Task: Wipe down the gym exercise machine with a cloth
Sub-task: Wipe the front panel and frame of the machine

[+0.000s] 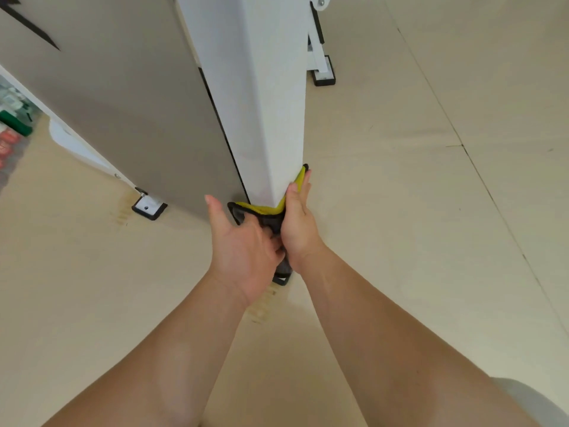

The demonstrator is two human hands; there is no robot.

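Right hand (298, 217) presses cloth (265, 221) to the post (268, 134) with flat fingers; left hand (246, 241) fingers grasp its tail beneath them. Wipe downward evenly.

Two hands are counted: left hand (243, 241), right hand (297, 223). One cloth (266, 218) is seen. One white post (264, 103) and one grey panel (123, 103) are noted. Three black feet are counted: near foot (281, 280), left foot (150, 208), far foot (324, 76).
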